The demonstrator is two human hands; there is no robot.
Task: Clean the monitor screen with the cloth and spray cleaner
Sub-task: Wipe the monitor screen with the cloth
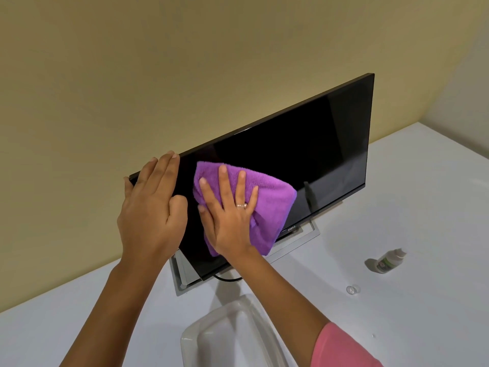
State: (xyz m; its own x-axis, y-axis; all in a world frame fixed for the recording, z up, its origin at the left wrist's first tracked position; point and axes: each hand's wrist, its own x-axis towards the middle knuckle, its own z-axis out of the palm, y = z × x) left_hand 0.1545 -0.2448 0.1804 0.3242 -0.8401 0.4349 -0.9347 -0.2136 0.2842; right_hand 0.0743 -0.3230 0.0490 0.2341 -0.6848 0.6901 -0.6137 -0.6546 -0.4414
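Dell monitor (pixel 304 144) stands on a white table (pixel 412 207), near its back edge by the yellow wall (pixel 132 75), screen dark & facing the person. Silver stand base (pixel 182 274) shows under the screen's lower edge, w/ a black cable (pixel 227 278) looping out below it.

Right hand (pixel 230 215) lies flat w/ fingers straight & spread, pressing a purple microfibre cloth (pixel 272 205) against the left-centre of the screen. Ring on one finger. Pink sleeve (pixel 341 348) at the lower right.

Left hand (pixel 150 205) rests on the monitor's upper-left corner: fingers straight across the front & top edge, thumb tip showing just behind the left edge, so it braces the panel rather than wrapping it.

Spray cleaner bottle (pixel 390 260) lies on its side toward the table's right side, well apart from the monitor. Small clear cap (pixel 353 289) sits near it, closer to the front edge. White plastic tray (pixel 227 332) at the front edge, between the forearms.
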